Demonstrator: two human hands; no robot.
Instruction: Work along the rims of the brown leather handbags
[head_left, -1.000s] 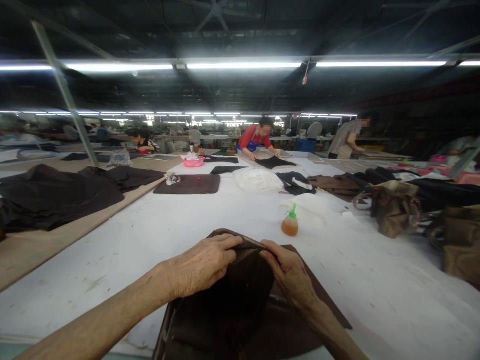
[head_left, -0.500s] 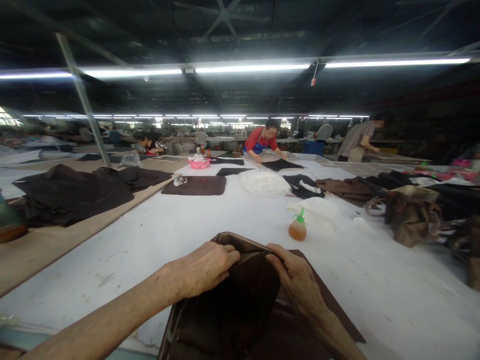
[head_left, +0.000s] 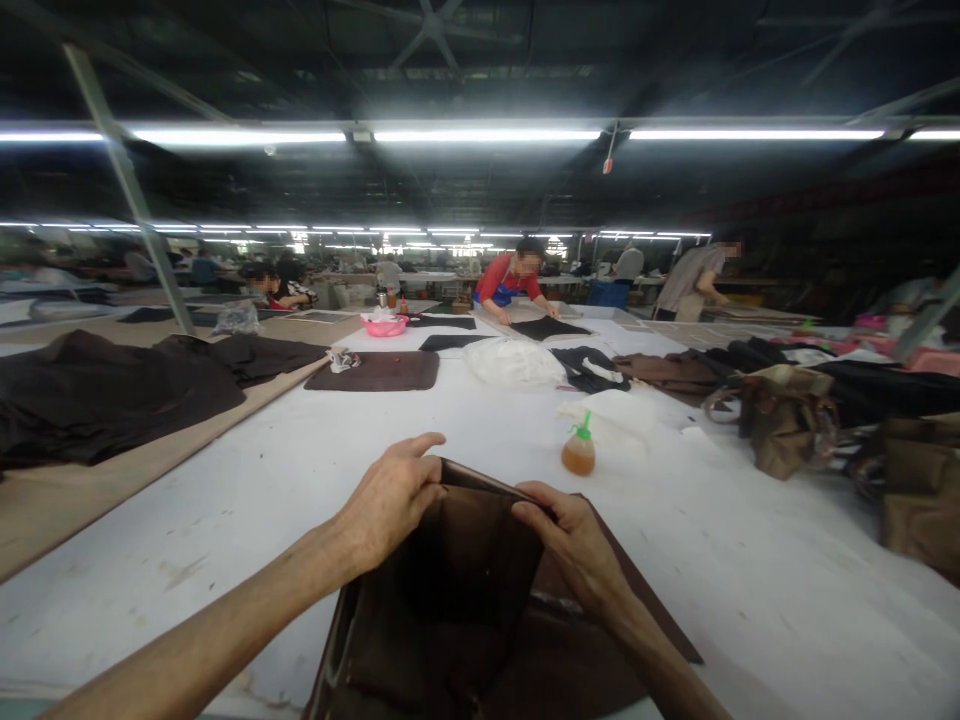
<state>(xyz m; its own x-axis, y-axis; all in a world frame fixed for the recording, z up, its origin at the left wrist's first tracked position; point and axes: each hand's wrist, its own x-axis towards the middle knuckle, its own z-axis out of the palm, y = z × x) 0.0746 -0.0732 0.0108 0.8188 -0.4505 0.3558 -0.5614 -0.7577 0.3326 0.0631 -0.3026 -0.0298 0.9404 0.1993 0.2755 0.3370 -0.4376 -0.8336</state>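
A dark brown bag (head_left: 465,580) stands open toward me at the bottom middle, its inside in deep shadow. My left hand (head_left: 394,495) grips the far left corner of its rim, thumb against the inner side and one finger stretched out past the edge. On the right part of the same rim, my right hand (head_left: 566,530) pinches the folded edge between thumb and fingers. A flat dark brown panel (head_left: 637,585) shows beneath and beyond my right forearm. The lower end of the bag runs out of view.
A glue bottle (head_left: 578,455) with a green nozzle stands beyond my right hand on the white table (head_left: 750,560). Dark cloth (head_left: 135,390) lies left, brown bags (head_left: 787,420) right. Further back are a brown panel (head_left: 375,371), white plastic (head_left: 510,362) and a co-worker in red (head_left: 510,280).
My left hand has shifted left along the rim from inside the mouth to its corner, and the opening looks wider. My right hand keeps its pinch. The view has turned slightly right.
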